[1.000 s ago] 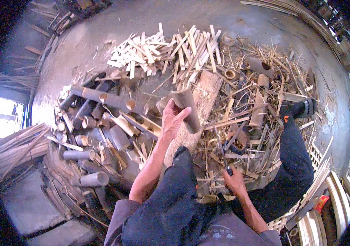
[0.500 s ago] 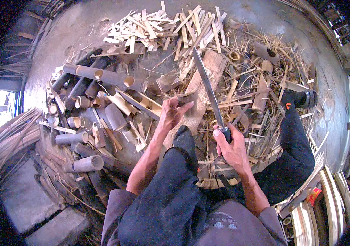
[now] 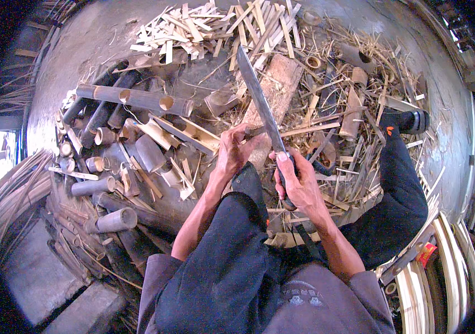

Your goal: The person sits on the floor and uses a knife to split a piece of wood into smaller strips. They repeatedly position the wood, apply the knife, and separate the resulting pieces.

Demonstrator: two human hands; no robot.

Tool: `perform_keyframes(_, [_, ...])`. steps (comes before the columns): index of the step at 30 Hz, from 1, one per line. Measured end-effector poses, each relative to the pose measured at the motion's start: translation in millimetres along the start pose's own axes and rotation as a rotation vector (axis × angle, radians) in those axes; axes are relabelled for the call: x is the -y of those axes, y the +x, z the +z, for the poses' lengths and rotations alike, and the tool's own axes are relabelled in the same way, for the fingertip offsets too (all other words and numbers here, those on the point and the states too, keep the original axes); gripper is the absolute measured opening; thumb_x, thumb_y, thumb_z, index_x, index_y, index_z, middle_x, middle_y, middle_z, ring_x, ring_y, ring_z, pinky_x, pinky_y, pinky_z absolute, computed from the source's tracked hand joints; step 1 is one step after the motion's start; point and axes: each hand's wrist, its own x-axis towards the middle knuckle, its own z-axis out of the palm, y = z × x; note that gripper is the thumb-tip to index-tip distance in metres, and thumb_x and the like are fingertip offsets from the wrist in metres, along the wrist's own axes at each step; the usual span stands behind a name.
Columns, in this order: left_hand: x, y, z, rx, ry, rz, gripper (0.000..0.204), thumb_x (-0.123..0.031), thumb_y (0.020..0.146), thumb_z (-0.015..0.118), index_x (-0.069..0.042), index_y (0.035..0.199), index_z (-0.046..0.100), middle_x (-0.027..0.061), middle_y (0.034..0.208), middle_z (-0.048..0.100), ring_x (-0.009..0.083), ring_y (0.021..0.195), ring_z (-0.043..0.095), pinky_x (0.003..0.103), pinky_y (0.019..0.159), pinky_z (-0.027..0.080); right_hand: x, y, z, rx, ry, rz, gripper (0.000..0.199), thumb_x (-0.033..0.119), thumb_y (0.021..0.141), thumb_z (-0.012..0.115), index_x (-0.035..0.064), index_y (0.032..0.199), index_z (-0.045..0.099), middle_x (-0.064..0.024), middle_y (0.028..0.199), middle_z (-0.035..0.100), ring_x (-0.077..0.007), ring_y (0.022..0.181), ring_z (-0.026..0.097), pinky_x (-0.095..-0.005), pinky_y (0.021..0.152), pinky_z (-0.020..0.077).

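My right hand [image 3: 298, 181] is closed around the dark handle of a long knife [image 3: 261, 100]. Its straight grey blade slants up and to the left, over a worn wooden block [image 3: 283, 83]. Just left of the blade is my left hand [image 3: 233, 153], with thumb and fingers drawn together at the block's near end. A small dark edge shows at those fingertips, too blurred to name. Chips and thin bamboo strips lie around the block. My shoe [image 3: 247, 181] rests right below the left hand.
Cut bamboo tubes [image 3: 134, 100] lie heaped on the left, with split bamboo [image 3: 201, 136] nearer the middle. Pale flat slats [image 3: 184, 30] are piled at the far side. Shavings and offcuts [image 3: 354, 106] cover the right. Long bent strips [image 3: 451, 267] stand at the lower right.
The knife has moved left and tilted further left, with its handle closer to my left hand. My left thumb and fingers have drawn closer together. The whole view has shifted slightly.
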Motion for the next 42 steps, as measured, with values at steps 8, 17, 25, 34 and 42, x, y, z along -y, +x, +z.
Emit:
perform_keyframes(8, [-17.1, -0.3, 4.1, -0.014, -0.101, 0.001, 0.015, -0.008, 0.08, 0.071, 0.002, 0.088, 0.064, 0.0061, 0.07, 0.06, 0.0105, 0.062, 0.048, 0.029, 0.056, 0.041, 1.3, -0.7, -3.0, 0.03, -0.021, 0.044, 0.036, 0.037, 0.1, 0.045, 0.0036, 0.109, 0.055, -0.0004, 0.065, 0.048, -0.0072, 0.047, 0.045, -0.0228, 0.043, 0.0362])
perform_keyframes(17, [-23.2, 4.0, 7.7, -0.055, 0.075, 0.093, 0.021, -0.007, 0.076, 0.074, -0.002, 0.096, 0.068, 0.0113, 0.086, 0.069, 0.0187, 0.077, 0.066, 0.03, 0.07, 0.051, 1.6, -8.2, 0.6, -0.114, -0.216, -0.02, 0.039, 0.038, 0.096, 0.049, -0.0007, 0.103, 0.055, -0.0126, 0.076, 0.062, -0.0204, 0.065, 0.059, -0.0361, 0.063, 0.0477])
perform_keyframes(25, [-45.6, 14.7, -4.9, -0.003, 0.049, 0.199, 0.022, -0.008, 0.08, 0.07, -0.001, 0.101, 0.069, 0.0101, 0.099, 0.07, 0.021, 0.089, 0.067, 0.031, 0.082, 0.051, 51.3, -26.6, -12.0, -0.076, -0.581, -0.083, 0.042, 0.035, 0.094, 0.053, -0.004, 0.11, 0.053, -0.0248, 0.081, 0.063, -0.0409, 0.078, 0.064, -0.043, 0.07, 0.0486])
perform_keyframes(34, [-22.2, 1.6, -7.9, -0.016, 0.216, 0.064, 0.052, -0.006, 0.079, 0.068, 0.0, 0.127, 0.048, 0.0193, 0.126, 0.055, 0.032, 0.116, 0.054, 0.038, 0.096, 0.044, -11.2, 21.2, -14.5, -0.218, -0.573, -0.27, 0.046, 0.039, 0.093, 0.053, -0.0043, 0.109, 0.054, -0.0292, 0.075, 0.061, -0.0486, 0.075, 0.06, -0.0502, 0.064, 0.0473])
perform_keyframes(42, [-81.5, 14.7, -23.0, -0.066, 0.177, 0.198, 0.016, 0.0, 0.08, 0.063, -0.001, 0.096, 0.065, 0.0148, 0.088, 0.067, 0.0274, 0.078, 0.067, 0.033, 0.068, 0.051, 2.0, 17.7, -12.5, -0.182, -0.548, -0.291, 0.043, 0.038, 0.093, 0.053, -0.0022, 0.106, 0.055, -0.0296, 0.072, 0.061, -0.0482, 0.073, 0.061, -0.0495, 0.062, 0.0476])
